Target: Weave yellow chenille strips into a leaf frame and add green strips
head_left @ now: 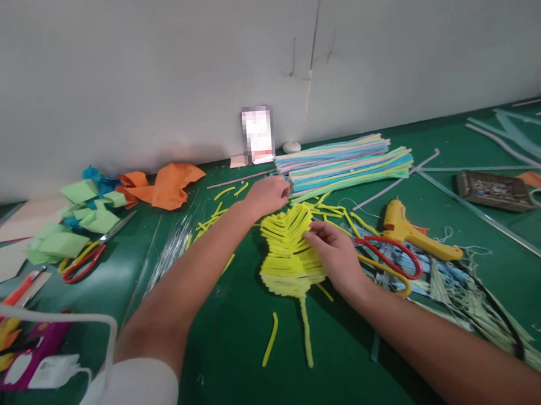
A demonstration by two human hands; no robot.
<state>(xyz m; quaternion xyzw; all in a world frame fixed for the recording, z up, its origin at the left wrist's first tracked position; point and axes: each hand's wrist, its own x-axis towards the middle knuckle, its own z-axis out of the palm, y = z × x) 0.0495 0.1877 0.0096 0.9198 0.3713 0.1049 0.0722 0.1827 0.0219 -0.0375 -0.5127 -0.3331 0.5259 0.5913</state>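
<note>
Near the left edge of the green tabletop [230, 376], we see a purple thing [41, 351] with a white plug, and behind it folded green papers [62, 246] with scissors [100, 243] lying just beside them, maybe to be out of the way. Next come thin shiny wires [172, 248] and, close to the back edge, a crumpled orange piece [173, 187]. A bright phone [258, 133] leans on the wall [153, 81], perhaps so we can look at it easily. Our left hand [270, 196] reaches toward the back edge, its fingers curled at the left end of a bundle of fuzzy sticks [351, 167]; we cannot tell if they pinch anything. The yellow leaf shape [289, 253] lies in the middle of the tabletop, its stem pointing to the front edge, with a loose yellow bit [270, 340] nearby. Our right hand [335, 247] pinches the leaf shape's right side between thumb and fingers, probably so it can't slide. Past that hand, a yellow glue gun [395, 219] lies partly over pale strings [459, 295]. Farther along, toward the back right corner, a little tray [462, 186] holds tiny bits, likely so they don't roll off.
</note>
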